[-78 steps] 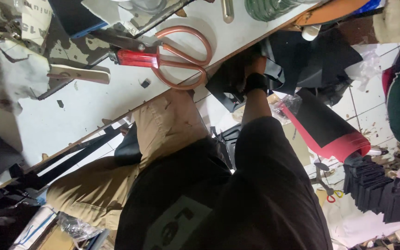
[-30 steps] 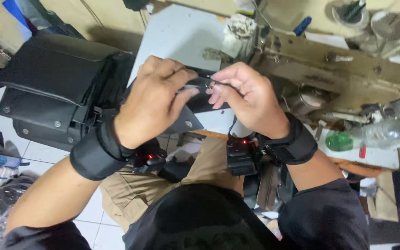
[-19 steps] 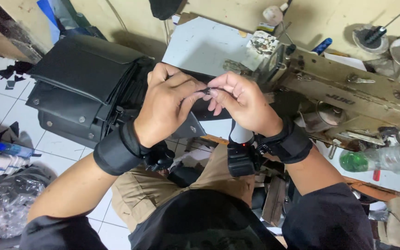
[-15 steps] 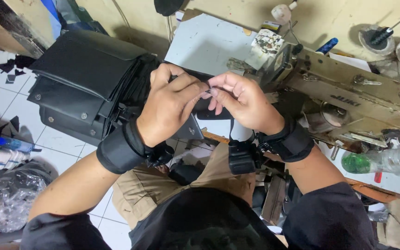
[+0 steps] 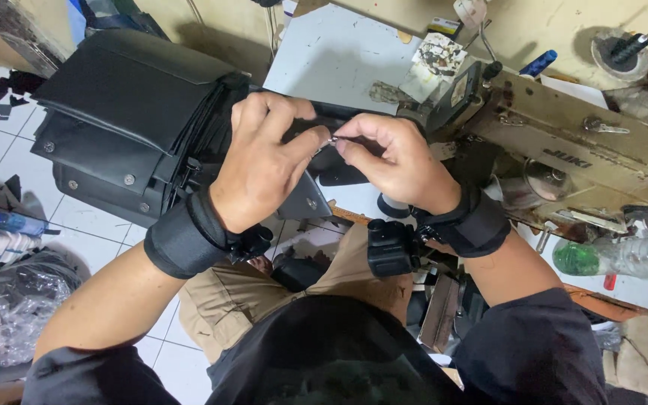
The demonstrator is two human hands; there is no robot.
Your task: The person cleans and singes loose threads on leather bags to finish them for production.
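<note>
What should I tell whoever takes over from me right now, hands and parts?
Left hand: pinching a small metal piece over the black strip.
Right hand: pinching the same piece from the other side.
Black bags: stacked left of the hands. Sewing machine: to the right, untouched.
Done: the piece is at the strip's edge.
Left: whether it is fixed on cannot be told; the strip is not under the needle.

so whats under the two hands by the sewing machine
Under the left hand and right hand lies a black piece on the white tabletop. Their fingertips pinch a small metal part; the hands cover most of the piece.
</note>
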